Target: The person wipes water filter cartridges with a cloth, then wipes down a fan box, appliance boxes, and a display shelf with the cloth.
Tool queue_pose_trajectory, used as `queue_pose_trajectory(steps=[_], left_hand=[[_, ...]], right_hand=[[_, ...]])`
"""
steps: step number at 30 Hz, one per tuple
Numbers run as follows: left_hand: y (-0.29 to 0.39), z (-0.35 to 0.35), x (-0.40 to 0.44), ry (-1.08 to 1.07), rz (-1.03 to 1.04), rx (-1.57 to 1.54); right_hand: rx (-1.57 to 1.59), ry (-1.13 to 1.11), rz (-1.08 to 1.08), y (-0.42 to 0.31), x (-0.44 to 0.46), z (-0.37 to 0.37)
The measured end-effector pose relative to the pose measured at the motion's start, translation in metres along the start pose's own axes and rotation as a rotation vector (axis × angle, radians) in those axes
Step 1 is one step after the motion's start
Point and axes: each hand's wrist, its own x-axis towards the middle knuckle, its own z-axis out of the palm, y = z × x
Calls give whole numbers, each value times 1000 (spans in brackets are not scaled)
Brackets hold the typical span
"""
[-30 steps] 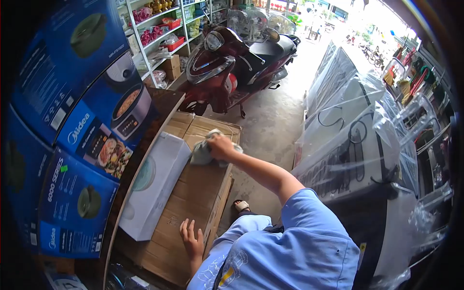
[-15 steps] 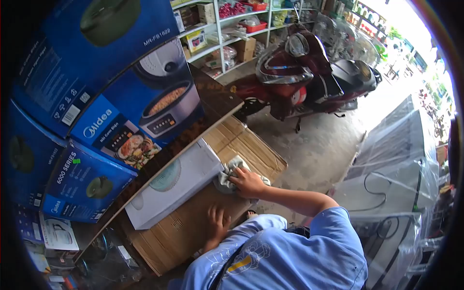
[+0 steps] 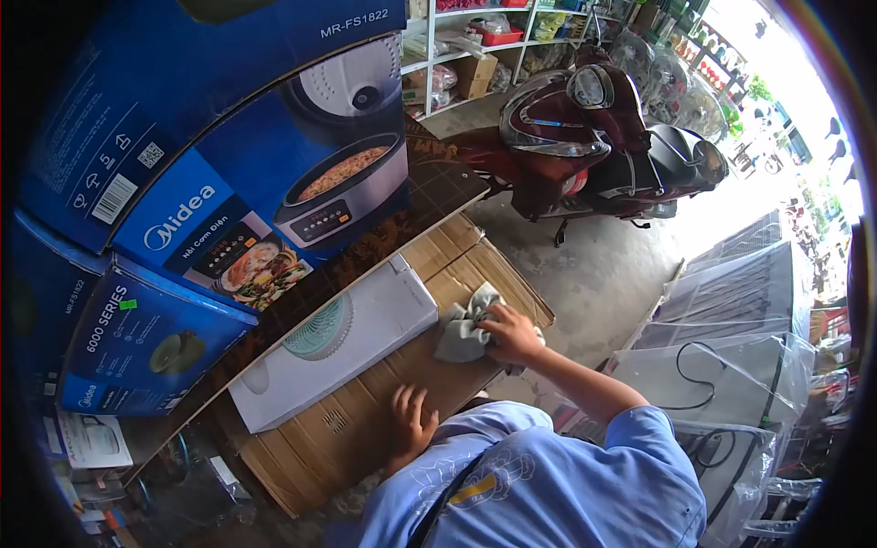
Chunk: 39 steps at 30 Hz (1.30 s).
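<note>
2 bare hands of mine are in view, with 1 cloth, 1 white box, 1 cardboard box and 1 motorbike. My right hand (image 3: 513, 336) grasps the pale cloth (image 3: 463, 338), fingers bunched into it, on top of the cardboard box (image 3: 365, 447) near its upper-right end. My left hand (image 3: 411, 422) has its fingers spread and holds nothing; it is at the cardboard's near edge, and I cannot tell how firmly it rests there.

The cloth is crumpled, with no clear long axis; 1 loose corner points to the lower left. The cardboard box runs lengthwise from lower left to upper right. The white box (image 3: 384, 310) lies on it along the same line, just beside the cloth, 1 teal fan grille printed on top. The motorbike (image 3: 539, 196) stands beyond.
</note>
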Motion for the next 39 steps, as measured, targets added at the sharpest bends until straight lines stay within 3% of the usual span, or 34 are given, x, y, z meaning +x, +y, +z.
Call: queue_pose_trajectory(steps=[4,10,12,14,16,22,24,30,32,34,36,39], left_hand=[[-2,1,7,23,1,35],[4,8,5,60,-41,86],[8,7,7,89,-68,98],[18,4,11,236,-146,-6],[40,21,38,358,-209,-90],[124,98,145,851,-349,-325],[139,116,160,839,-354,-255],[176,112,180,838,-392,-5],[178,110,184,915,-377,30],[178,108,195,992,-356,5],[168,107,203,948,-222,-147],[165,92,222,740,-144,-29]], right_hand=[[-47,-113,40,6,6,-1],[32,-142,-69,22,15,-7],[35,-125,-217,31,25,-11],[54,-150,-280,39,41,-19],[32,-422,-321,55,56,-30],[325,-346,-465,141,84,-77],[391,-341,-454,165,93,-97],[451,-37,-467,197,152,-149],[407,76,-555,182,176,-174],[202,32,-716,160,199,-194],[112,75,-914,133,219,-207],[76,22,-1114,97,243,-209]])
